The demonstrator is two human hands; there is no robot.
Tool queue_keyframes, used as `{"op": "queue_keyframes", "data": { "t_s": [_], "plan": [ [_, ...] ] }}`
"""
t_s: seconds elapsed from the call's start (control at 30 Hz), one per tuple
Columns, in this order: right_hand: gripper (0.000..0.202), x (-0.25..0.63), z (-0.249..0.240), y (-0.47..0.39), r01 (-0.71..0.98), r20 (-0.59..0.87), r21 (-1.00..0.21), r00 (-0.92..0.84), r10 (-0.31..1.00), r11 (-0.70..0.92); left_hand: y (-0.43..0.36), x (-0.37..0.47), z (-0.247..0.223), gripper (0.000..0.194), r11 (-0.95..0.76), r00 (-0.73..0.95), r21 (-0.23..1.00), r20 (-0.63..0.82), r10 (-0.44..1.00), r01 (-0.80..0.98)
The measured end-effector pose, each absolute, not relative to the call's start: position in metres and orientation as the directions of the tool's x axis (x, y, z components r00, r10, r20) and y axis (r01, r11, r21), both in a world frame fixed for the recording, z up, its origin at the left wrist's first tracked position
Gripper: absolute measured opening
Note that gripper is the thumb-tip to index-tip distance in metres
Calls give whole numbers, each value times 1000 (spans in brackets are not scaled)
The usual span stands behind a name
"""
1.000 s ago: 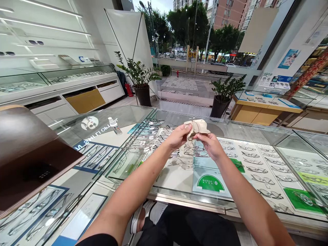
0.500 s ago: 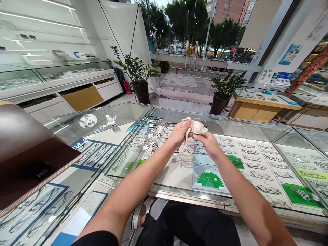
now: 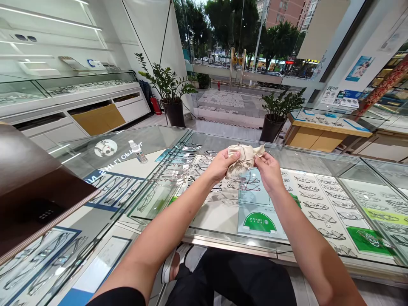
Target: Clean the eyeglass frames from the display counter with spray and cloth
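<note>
A crumpled cream cloth is held up between both hands above the glass display counter. My left hand pinches its left side, thumb on top. My right hand grips the cloth's right end between thumb and fingers. Thin dark lines like part of a glasses frame show against the cloth; how the frame is held cannot be made out. Below, rows of glasses lie under the glass, along with a green and white MOHOE card.
A small white spray bottle stands on the glass to the left. A dark brown panel juts in at the left edge. Beyond the counter are two potted plants, a red fire extinguisher and another display table.
The cloth is spread wider between the hands, and thin frame-like lines now show on it. My right hand has moved a little right and up. The view has shifted slightly.
</note>
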State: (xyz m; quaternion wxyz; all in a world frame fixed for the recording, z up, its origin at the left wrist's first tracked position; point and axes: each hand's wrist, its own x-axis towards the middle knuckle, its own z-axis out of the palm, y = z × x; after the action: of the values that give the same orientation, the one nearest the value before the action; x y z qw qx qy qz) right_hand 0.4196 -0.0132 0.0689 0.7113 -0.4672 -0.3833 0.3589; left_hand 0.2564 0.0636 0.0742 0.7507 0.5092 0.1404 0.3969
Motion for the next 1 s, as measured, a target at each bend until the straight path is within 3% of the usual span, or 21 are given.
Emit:
{"op": "queue_keyframes", "data": {
  "t_s": [0.2, 0.33, 0.43, 0.57, 1.0],
  "plan": [
    [46, 425, 72, -16, -9, 243, -956, 540, 806, 295, 66, 256, 74, 59, 144, 625, 886, 187, 758, -440],
    [32, 421, 77, -24, 231, 432, -898, 622, 653, 374, 65, 256, 77, 62, 157, 583, 878, 158, 797, -453],
    [28, 410, 80, -32, 420, 553, -822, 425, 717, 385, 63, 255, 80, 62, 145, 574, 878, 166, 802, -457],
    [20, 395, 76, -37, 582, 592, -719, 226, 774, 380, 61, 256, 79, 58, 80, 539, 878, 216, 814, -473],
    [19, 387, 65, -33, 586, 547, -746, 265, 794, 317, 54, 260, 80, 51, -99, 398, 878, 310, 863, -469]
  ]
}}
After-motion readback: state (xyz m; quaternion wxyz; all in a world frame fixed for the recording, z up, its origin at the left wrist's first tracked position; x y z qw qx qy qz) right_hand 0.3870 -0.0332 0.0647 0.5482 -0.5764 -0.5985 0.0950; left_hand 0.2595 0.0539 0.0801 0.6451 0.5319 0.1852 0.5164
